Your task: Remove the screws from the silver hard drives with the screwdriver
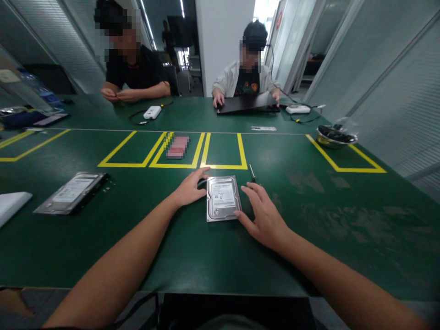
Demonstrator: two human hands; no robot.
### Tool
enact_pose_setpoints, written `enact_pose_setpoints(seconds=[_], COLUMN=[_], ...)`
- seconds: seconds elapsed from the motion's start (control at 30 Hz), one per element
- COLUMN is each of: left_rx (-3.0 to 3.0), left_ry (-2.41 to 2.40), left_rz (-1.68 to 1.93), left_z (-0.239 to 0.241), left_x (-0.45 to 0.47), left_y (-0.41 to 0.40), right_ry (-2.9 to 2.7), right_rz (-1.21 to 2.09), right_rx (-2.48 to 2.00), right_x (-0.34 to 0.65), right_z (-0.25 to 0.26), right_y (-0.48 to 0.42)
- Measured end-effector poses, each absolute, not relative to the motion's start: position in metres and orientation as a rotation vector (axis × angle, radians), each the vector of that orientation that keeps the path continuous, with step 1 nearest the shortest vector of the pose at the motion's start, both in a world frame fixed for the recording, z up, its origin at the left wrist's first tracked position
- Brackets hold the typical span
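A silver hard drive (223, 199) with a white label lies flat on the green table in front of me. My left hand (189, 189) is at its left edge, fingers apart, the thumb tip by the side. On the other side my right hand (264, 214) is open, its thumb at the lower right edge and its fingers stretched past the drive. A screwdriver (252, 171) lies just beyond my right fingers, its handle partly hidden by them. Further left rests a second hard drive (74, 190) with a black side piece, and several tiny screws (109, 184) lie beside it.
Yellow tape (225, 167) marks boxes on the table (220, 261); one holds a blurred red item (178, 147). A metal bowl (336, 137) of dark parts stands right. A white object (13, 204) sits far left. Across the table are two people, one holding a black panel (247, 104).
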State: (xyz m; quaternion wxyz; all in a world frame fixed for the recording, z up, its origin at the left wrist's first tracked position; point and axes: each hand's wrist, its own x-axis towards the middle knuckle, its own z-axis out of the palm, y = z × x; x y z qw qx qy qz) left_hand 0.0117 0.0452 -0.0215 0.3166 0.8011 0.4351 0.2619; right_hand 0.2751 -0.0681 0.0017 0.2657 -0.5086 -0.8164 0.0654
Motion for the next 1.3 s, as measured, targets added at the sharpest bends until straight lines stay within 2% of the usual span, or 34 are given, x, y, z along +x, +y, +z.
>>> enact_pose_setpoints(seconds=[0.33,0.63,1.3], left_rx=[2.238,2.278,2.101], left_ry=[1.049,1.013,0.719], left_rz=[0.512,0.438,0.394], left_z=[-0.007,-0.002,-0.003], left_x=[0.001,0.006,-0.007], left_y=[0.024,0.012,0.022], right_ry=[-2.413,-2.568,-2.572], right_rz=[0.201,0.047,0.229], right_rx=[-1.674,-1.825,-1.712], right_x=[0.249,0.231,0.24], right_z=[0.026,0.03,0.033], right_y=[-0.092,-0.092,-0.101])
